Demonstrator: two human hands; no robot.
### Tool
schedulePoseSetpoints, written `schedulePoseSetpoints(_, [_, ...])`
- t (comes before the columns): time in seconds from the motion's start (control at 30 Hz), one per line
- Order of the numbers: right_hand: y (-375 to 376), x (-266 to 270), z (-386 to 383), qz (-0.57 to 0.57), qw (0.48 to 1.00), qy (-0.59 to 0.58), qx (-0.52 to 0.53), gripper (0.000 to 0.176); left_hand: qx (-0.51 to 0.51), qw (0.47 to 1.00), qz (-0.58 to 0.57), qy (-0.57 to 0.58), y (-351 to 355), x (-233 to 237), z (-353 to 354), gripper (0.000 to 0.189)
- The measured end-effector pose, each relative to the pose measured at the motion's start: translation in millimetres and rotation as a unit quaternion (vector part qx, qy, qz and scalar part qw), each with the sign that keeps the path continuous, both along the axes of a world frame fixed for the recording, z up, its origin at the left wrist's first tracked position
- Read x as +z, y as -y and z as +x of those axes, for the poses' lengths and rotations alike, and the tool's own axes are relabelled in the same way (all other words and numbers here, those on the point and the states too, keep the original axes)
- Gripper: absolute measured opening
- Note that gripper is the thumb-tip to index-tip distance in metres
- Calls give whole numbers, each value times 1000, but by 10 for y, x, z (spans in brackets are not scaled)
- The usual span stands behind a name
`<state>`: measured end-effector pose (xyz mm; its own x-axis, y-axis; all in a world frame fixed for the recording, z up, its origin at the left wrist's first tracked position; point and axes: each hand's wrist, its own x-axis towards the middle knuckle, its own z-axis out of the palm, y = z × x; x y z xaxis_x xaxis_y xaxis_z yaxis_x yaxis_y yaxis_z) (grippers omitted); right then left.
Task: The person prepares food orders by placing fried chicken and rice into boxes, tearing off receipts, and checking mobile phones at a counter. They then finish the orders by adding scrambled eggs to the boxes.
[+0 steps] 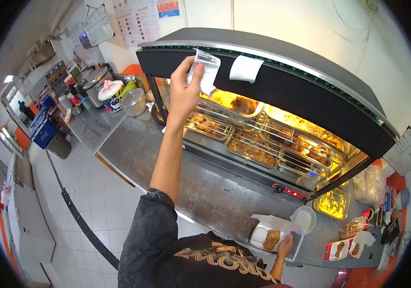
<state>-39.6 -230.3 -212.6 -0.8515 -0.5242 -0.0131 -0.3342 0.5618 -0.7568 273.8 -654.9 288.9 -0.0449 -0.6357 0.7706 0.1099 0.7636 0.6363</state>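
Note:
My left hand (186,93) is raised to the black top band of a lit food warmer (311,91), its fingers and thumb pinching a printed paper receipt (208,71). A second receipt (246,69) hangs from the band just to the right. Low at the right, my right hand (285,246) grips the side of an open white takeout box (282,222). In the box lie white rice (259,234) and a piece of fried chicken (272,238). A clear round plastic tub (304,219) stands beside it.
Behind the warmer's rails sit several metal trays of fried food (251,146). Right on the counter are two smaller open boxes with food (339,248), a yellow-lit tray (332,204) and plastic bags (370,183). Pots (132,102) stand at the left; a bin (59,146) is on the floor.

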Motion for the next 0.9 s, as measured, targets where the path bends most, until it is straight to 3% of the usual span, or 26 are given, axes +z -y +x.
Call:
schedulePoseSetpoints(0.23, [30,-108,-9,-9,999,-46,-20,47,54,997,-32,44,359,-59,-92,19])
schedulePoseSetpoints(0.37, [31,108,-39,-14,1000,-23,-8,46,-6,998,-67,1,335,-29,-233,23])
schedulePoseSetpoints(0.43, [61,275,-18,55,998,25,-6,49,-34,998,-55,-28,328,-15,-289,26])
schedulePoseSetpoints(0.53, [119,65,-6,-15,1000,-23,-6,45,-24,998,-25,-58,445,-101,-260,29])
schedulePoseSetpoints(0.6, [28,-75,-93,-2,999,-39,-17,46,4,998,-10,-69,323,-155,-356,27])
schedulePoseSetpoints(0.7, [-14,-83,-87,9,998,-50,-29,48,156,987,-1,-45,166,-150,-422,28])
schedulePoseSetpoints(0.73, [5,-55,-78,6,999,-47,-28,49,157,987,-2,-44,214,-172,-436,28])
schedulePoseSetpoints(0.8, [18,-33,-47,5,999,-41,-18,49,285,948,-140,16,362,-211,-402,25])
schedulePoseSetpoints(0.9, [10,-126,-74,13,998,-55,-20,49,390,902,-169,76,293,-204,-431,23])
